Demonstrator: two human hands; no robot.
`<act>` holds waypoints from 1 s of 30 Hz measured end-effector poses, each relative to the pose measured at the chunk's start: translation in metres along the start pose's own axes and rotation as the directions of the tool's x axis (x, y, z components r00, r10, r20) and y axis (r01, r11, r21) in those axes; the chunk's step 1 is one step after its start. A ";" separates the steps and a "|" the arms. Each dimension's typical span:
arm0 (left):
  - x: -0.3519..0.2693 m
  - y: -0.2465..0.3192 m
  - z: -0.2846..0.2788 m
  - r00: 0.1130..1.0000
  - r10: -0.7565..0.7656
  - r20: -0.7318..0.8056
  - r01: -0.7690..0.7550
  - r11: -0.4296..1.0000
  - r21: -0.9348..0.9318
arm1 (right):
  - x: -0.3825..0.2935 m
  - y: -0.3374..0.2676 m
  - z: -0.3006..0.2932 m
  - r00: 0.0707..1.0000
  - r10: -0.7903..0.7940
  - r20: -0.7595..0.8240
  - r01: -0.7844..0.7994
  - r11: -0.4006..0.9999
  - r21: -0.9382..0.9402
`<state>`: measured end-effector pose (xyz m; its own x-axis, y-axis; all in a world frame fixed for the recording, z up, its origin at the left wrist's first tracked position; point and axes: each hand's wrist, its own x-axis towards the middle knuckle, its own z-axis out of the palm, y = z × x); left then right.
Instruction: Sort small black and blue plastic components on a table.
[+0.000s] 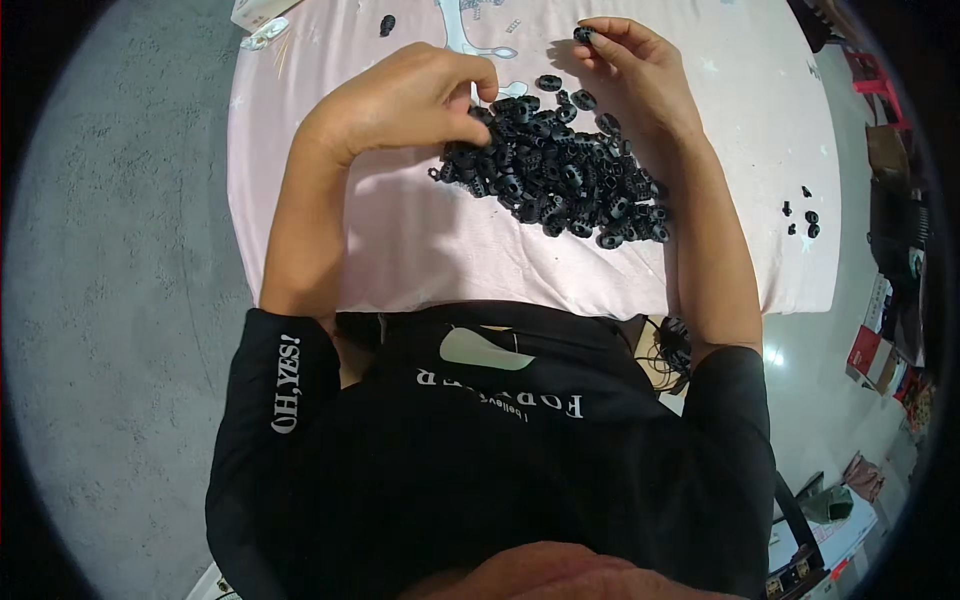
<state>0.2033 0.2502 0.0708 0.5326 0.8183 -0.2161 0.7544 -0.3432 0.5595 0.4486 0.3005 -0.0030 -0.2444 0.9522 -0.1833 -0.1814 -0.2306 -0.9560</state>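
A heap of small black plastic pieces (555, 165), many of them oval and slotted, lies on a pink cloth-covered table (397, 247). Over the heap's upper left edge is my left hand (420, 97), its thumb and forefinger apart at the pieces. Nothing shows between those fingertips; the other fingers are partly hidden. My right hand (637, 64) is raised beyond the heap's upper right. Its thumb and fingers pinch one black plastic piece (583, 34). Just below that hand, a loose oval piece (549, 82) rests on the cloth near the heap.
Several small black parts (810, 221) lie apart near the table's right side. Another black piece (387, 25) sits at the far left, near a white box (259, 10) and a clear plastic wrapper (264, 34). Boxes (874, 352) and other items line the floor at right.
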 end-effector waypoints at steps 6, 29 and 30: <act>-0.039 0.001 0.024 0.996 -0.088 -0.034 0.089 0.995 0.044 | -0.001 0.000 -0.001 1.000 -0.020 0.020 0.020 0.999 -0.034; 0.000 -0.005 0.051 0.936 0.054 -0.348 -0.082 0.995 -0.065 | -0.002 0.000 0.003 0.999 -0.045 0.008 0.046 0.994 -0.097; 0.000 -0.005 0.051 0.934 0.037 -0.354 -0.060 0.997 -0.053 | -0.005 -0.004 0.006 0.999 -0.048 -0.021 0.043 0.984 -0.170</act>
<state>0.2193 0.2287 0.0274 0.3897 0.9153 0.1023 0.6999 -0.3665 0.6130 0.4447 0.2952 0.0029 -0.2155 0.9661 -0.1423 -0.0269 -0.1515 -0.9881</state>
